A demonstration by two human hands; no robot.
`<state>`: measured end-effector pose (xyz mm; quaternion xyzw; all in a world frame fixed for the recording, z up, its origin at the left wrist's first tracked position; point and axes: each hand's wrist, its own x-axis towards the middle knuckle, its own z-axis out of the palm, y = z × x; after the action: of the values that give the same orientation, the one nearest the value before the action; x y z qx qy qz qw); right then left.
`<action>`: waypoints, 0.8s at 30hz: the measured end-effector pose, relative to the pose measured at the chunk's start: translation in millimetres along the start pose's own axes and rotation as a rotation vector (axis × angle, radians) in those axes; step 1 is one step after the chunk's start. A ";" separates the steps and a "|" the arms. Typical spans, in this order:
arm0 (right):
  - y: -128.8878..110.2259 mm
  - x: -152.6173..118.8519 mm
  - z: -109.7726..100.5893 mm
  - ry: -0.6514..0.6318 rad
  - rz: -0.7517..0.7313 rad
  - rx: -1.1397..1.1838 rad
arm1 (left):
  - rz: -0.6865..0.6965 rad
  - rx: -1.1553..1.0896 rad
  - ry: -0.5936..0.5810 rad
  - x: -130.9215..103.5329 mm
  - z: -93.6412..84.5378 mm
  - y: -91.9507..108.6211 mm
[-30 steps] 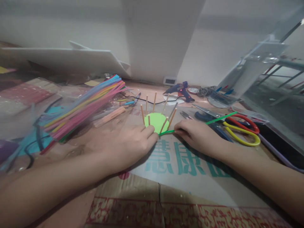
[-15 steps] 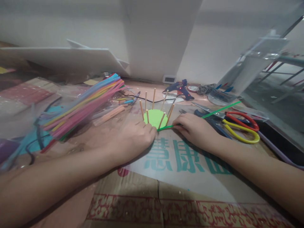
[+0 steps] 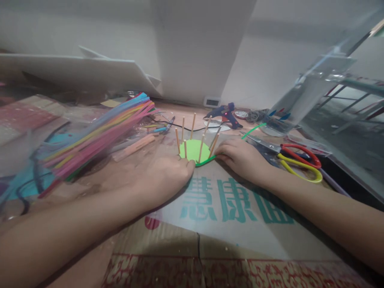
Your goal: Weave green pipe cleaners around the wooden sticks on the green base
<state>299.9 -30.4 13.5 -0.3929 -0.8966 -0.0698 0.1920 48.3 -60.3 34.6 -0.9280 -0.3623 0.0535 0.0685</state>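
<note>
A light green disc [image 3: 194, 149] lies on the table with several thin wooden sticks [image 3: 201, 148] standing upright around its edge. Along the disc's near rim runs a green pipe cleaner [image 3: 207, 161]. My left hand [image 3: 175, 172] is closed at the near left of the disc, pressing one end of the pipe cleaner there. My right hand [image 3: 240, 156] pinches the same pipe cleaner at the disc's right side, and its free end sticks out beyond that hand. The fingertips of both hands are partly hidden.
Behind the disc lies a blue glue gun [image 3: 223, 115]. To the right are scissors [image 3: 300, 160] with red and yellow handles and a clear plastic container [image 3: 282, 120]. A bundle of colourful pipe cleaners [image 3: 102, 138] lies at left. A printed plastic sheet [image 3: 216, 236] is underneath.
My right hand has bent the pipe cleaner closer against the disc's near right rim. Its free end has swung up and to the left. The view has shifted slightly.
</note>
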 end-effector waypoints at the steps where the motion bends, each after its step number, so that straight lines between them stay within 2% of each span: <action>1: 0.6 1.5 -0.5 -0.001 0.003 -0.021 | -0.001 -0.001 -0.003 0.1 -0.3 0.1; 8: 1.9 4.0 -2.7 -0.037 0.059 -0.006 | 0.016 -0.003 0.018 -1.2 0.4 -1.0; 13: -5.5 -6.0 -9.0 -0.046 -0.065 -0.029 | 0.022 -0.004 0.060 -3.2 3.3 -2.5; 17: -10.5 -14.7 -15.3 -0.098 -0.159 -0.042 | -0.003 -0.053 0.150 -5.1 11.0 -4.2; 21: -21.1 -24.6 -23.2 -0.146 -0.225 0.073 | -0.074 -0.158 0.248 -4.9 17.6 -4.3; 24: -33.0 -31.1 -32.9 -0.212 -0.212 0.150 | -0.117 -0.251 0.266 -3.6 17.4 -3.0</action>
<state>304.5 -83.0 32.0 -0.2857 -0.9510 0.0192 0.1165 41.1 -59.0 18.1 -0.9055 -0.4072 -0.1193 0.0026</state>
